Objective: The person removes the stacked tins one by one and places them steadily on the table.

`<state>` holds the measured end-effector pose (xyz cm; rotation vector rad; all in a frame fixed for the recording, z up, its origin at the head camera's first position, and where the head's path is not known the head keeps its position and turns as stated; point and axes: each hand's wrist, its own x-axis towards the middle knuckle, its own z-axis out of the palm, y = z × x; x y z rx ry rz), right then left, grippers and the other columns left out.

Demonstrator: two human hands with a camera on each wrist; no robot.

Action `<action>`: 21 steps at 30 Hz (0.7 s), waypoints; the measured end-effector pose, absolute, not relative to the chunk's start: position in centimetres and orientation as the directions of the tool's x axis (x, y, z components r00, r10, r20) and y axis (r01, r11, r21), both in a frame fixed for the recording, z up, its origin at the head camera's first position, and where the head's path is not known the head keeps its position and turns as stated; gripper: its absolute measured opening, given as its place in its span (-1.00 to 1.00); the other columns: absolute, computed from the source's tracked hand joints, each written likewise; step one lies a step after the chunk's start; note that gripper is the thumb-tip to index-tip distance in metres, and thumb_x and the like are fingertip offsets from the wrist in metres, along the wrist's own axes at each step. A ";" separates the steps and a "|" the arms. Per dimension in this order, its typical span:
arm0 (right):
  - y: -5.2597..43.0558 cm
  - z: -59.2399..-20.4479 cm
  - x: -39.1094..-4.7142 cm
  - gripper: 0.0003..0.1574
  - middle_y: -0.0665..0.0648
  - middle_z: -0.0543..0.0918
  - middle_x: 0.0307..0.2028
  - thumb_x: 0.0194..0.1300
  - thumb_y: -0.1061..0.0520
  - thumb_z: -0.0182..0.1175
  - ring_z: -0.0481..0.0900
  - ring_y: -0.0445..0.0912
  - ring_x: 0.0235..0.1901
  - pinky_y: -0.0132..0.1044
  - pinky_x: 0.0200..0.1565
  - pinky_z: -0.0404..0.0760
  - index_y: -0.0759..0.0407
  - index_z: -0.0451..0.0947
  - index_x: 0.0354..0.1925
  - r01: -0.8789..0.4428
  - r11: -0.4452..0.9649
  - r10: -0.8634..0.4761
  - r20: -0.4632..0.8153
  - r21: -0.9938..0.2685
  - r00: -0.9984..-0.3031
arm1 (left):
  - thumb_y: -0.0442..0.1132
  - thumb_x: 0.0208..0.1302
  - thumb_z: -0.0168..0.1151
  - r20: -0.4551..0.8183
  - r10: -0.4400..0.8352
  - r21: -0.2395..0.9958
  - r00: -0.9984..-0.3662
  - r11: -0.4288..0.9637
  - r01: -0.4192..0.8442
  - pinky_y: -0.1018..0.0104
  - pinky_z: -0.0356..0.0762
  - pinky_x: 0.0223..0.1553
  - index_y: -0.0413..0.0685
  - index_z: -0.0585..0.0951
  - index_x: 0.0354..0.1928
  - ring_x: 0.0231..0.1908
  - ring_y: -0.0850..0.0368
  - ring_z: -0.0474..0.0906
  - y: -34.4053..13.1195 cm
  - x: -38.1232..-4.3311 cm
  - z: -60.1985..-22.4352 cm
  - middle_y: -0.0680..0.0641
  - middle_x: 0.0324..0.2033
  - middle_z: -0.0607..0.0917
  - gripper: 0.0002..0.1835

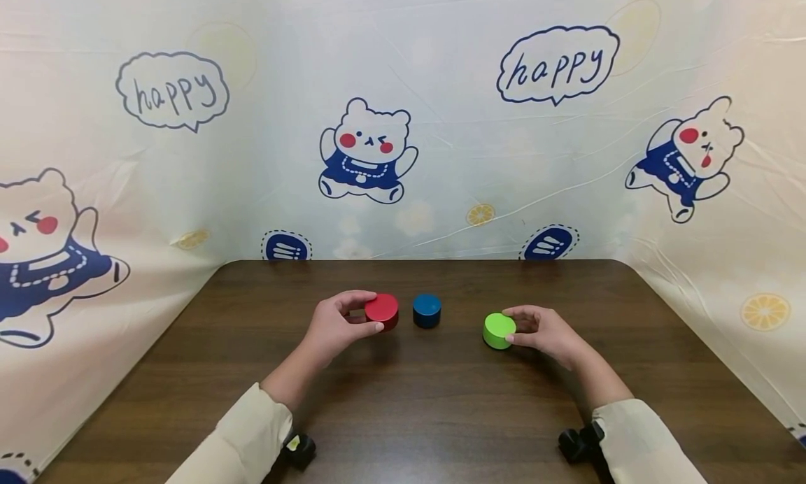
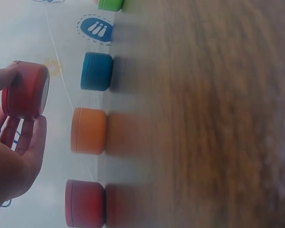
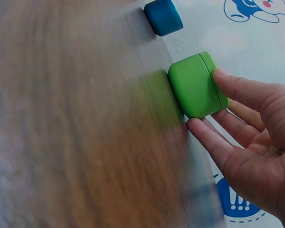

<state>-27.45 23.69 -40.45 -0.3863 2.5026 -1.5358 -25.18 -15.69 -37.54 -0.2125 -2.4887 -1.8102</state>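
Note:
In the head view my left hand (image 1: 336,326) grips a small red round lidded container (image 1: 381,312) between thumb and fingers. The left wrist view shows this container (image 2: 26,89) lifted off the table, its pale underside partly visible. My right hand (image 1: 544,333) pinches a green round lidded container (image 1: 499,330); the right wrist view shows the green one (image 3: 197,85) standing on the table. Between the hands stands a blue container (image 1: 427,310). An orange container (image 2: 89,130) and a second red one (image 2: 84,203) stand in line with it, hidden in the head view.
The dark wooden table (image 1: 403,407) has a straight far edge with rounded corners. A printed curtain (image 1: 441,155) hangs behind and along both sides. Black wrist cameras (image 1: 299,450) sit by the cream sleeves (image 1: 239,435).

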 end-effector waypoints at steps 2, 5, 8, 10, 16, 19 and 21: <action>23.7 -40.5 -27.5 -0.32 0.35 0.55 0.14 0.21 0.17 0.38 0.52 0.18 0.14 -0.08 0.07 0.58 0.35 0.42 0.24 -0.127 0.432 -0.310 -0.015 -0.893 -0.950 | -0.24 -0.05 0.58 0.129 0.077 0.940 -0.989 0.307 0.147 0.14 0.62 -0.04 0.04 0.64 0.10 0.03 -0.12 0.54 -15.9 -25.2 -37.6 -0.06 0.09 0.60 -0.43; 23.7 -40.5 -27.5 -0.32 0.35 0.55 0.14 0.20 0.18 0.38 0.53 0.18 0.13 -0.10 0.06 0.59 0.35 0.42 0.24 -0.131 0.429 -0.311 -0.011 -0.894 -0.950 | -0.23 -0.04 0.57 0.134 0.078 0.936 -0.988 0.317 0.153 0.13 0.61 -0.01 0.02 0.64 0.11 0.05 -0.11 0.52 -16.2 -25.2 -37.6 -0.07 0.10 0.60 -0.42; 23.7 -40.6 -27.5 -0.32 0.35 0.55 0.14 0.20 0.19 0.38 0.53 0.18 0.13 -0.11 0.05 0.59 0.36 0.42 0.23 -0.134 0.424 -0.315 -0.006 -0.896 -0.949 | -0.22 -0.04 0.57 0.132 0.076 0.932 -0.988 0.331 0.149 0.12 0.59 0.01 0.02 0.63 0.11 0.08 -0.12 0.50 -16.5 -25.1 -37.6 -0.07 0.10 0.60 -0.42; 23.7 -40.6 -27.5 -0.32 0.35 0.55 0.14 0.20 0.19 0.38 0.53 0.18 0.13 -0.12 0.05 0.60 0.36 0.42 0.23 -0.137 0.423 -0.315 -0.004 -0.896 -0.949 | -0.22 -0.03 0.57 0.124 0.072 0.930 -0.990 0.338 0.141 0.11 0.59 0.03 0.03 0.63 0.12 0.12 -0.14 0.47 -16.7 -25.1 -37.6 -0.08 0.11 0.59 -0.42; 23.9 -40.8 -27.7 -0.31 0.33 0.55 0.14 0.19 0.15 0.40 0.54 0.16 0.12 -0.15 0.03 0.60 0.33 0.44 0.23 -0.130 0.439 -0.302 -0.010 -0.889 -0.953 | -0.24 -0.01 0.56 0.092 0.057 0.936 -0.994 0.335 0.106 0.13 0.59 0.03 0.02 0.63 0.13 0.15 -0.15 0.45 -17.2 -24.8 -37.3 -0.11 0.15 0.57 -0.42; 23.9 -40.9 -27.7 -0.31 0.30 0.55 0.15 0.17 0.12 0.42 0.54 0.15 0.12 -0.15 0.03 0.61 0.29 0.46 0.22 -0.121 0.452 -0.291 -0.018 -0.884 -0.957 | -0.26 -0.01 0.56 0.081 0.050 0.941 -0.995 0.326 0.093 0.16 0.58 0.03 0.02 0.63 0.14 0.12 -0.12 0.47 -17.5 -24.7 -37.2 -0.11 0.15 0.56 -0.42; 24.0 -40.9 -27.7 -0.30 0.30 0.55 0.15 0.17 0.11 0.42 0.54 0.15 0.13 -0.13 0.04 0.60 0.29 0.45 0.23 -0.120 0.454 -0.291 -0.020 -0.883 -0.957 | -0.27 -0.02 0.56 0.076 0.044 0.941 -0.996 0.327 0.086 0.17 0.58 0.03 0.03 0.62 0.13 0.12 -0.11 0.48 -17.7 -24.7 -37.2 -0.11 0.15 0.56 -0.41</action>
